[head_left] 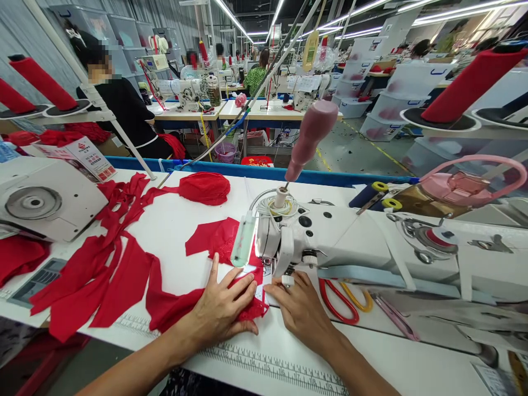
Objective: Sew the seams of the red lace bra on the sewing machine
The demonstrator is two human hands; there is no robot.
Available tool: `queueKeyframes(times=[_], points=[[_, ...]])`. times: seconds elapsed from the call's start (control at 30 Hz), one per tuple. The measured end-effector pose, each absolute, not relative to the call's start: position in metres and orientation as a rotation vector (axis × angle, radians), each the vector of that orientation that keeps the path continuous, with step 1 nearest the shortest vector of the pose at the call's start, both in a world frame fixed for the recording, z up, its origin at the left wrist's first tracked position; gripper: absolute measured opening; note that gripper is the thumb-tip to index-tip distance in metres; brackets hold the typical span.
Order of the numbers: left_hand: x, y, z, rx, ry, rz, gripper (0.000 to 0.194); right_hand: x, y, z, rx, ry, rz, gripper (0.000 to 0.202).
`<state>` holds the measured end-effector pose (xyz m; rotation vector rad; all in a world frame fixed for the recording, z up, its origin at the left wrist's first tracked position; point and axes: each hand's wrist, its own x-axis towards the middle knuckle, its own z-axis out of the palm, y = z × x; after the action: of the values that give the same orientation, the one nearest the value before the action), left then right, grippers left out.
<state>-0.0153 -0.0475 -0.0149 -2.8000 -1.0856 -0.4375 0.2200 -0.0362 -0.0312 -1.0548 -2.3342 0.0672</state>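
Resting our left hand [223, 305], fingers [242, 287] spread, on red fabric [181, 308] lying on the tabletop [165, 242], we bend our right hand [303, 311] beneath the sewing machine [350, 236]; its grip we cannot tell.

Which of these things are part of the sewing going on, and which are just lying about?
Likely in use:
red fabric, under the left hand
sewing machine, right hand at its stitching end

Likely just lying about:
pink-lidded bottle
yellow-ended spools
red loop handle
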Motion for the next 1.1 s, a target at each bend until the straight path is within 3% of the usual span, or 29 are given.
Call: queueKeyframes(times=[0.23, 0.37, 0.57, 0.8, 1.1], points=[[-0.017, -0.042, -0.002, -2.944, -1.194, -0.447, 0.073, 0.221, -0.035, -0.031, -0.939, -2.398, 0.039, 0.049], [-0.009, -0.03, 0.009, -3.018, -1.324, -0.466, 0.036, 0.222, -0.035, -0.032, -0.936, -2.445, 0.019, 0.052], [0.003, -0.019, -0.003, -2.928, -1.297, -0.64, 0.018, 0.224, -0.035, -0.029, -0.949, -2.476, 0.006, 0.058], [0.007, -0.021, -0.025, -2.777, -1.292, -0.802, 0.026, 0.225, -0.034, -0.028, -0.994, -2.518, -0.005, 0.056], [0.006, -0.02, -0.021, -2.799, -1.286, -0.844, 0.012, 0.226, -0.034, -0.029, -1.007, -2.515, 0.033, 0.059]])
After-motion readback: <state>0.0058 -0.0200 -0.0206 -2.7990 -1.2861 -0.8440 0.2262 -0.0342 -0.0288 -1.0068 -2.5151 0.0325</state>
